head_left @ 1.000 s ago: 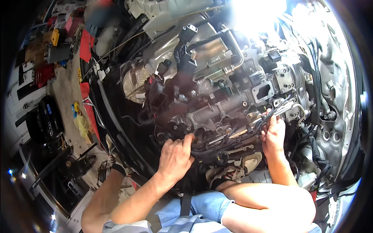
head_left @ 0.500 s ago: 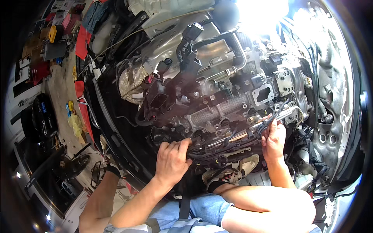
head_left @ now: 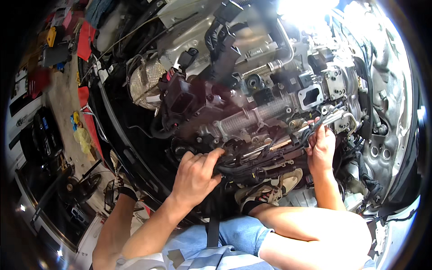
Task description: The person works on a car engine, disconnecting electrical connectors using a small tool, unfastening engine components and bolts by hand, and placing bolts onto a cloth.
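Observation:
Across the near side of an exposed engine (head_left: pixel 252 110) lies a long black wiring harness (head_left: pixel 274 155), running beside thin metal pipes. My left hand (head_left: pixel 195 177) is curled at its left end, index finger on top and thumb below; the fingertips partly hide what they grip. Farther right, my right hand (head_left: pixel 320 146) pinches the harness's black cables near a silvery pipe (head_left: pixel 335 118), fingers pointing up. A black plastic duct (head_left: pixel 182 101) with a rectangular opening stands beyond my left hand. Toward the right sits a metal flange (head_left: pixel 310 97) with an open port.
My shoe (head_left: pixel 270 189) rests in the engine bay just below the harness. A foil-wrapped heat shield (head_left: pixel 146 83) is at the left. The dark body edge (head_left: pixel 123 135) curves down the left side, with tools and parts on the floor beyond. Strong light glares at the top.
My left hand has shifted slightly left and up, its index finger and thumb now farther apart. The right hand keeps its hold on the cables. The view has tilted a little.

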